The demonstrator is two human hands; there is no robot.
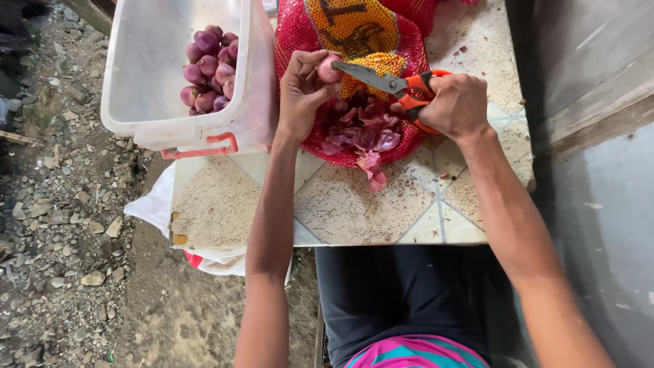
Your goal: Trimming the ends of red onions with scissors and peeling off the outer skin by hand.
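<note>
My left hand (303, 92) holds a small pinkish shallot (330, 69) between thumb and fingers. My right hand (455, 105) grips orange-handled scissors (395, 84), whose open blades touch the shallot. Both hands hover over a red mesh sack (354, 31) lying on a tiled tabletop (340, 204). A pile of purple shallot peels (364, 129) lies on the sack below my hands.
A clear plastic tub (163, 68) with a red handle stands at the table's left, holding several purple shallots (210, 68). A white bag (153, 204) hangs under the table's left edge. Gravel ground lies to the left, a grey wall to the right.
</note>
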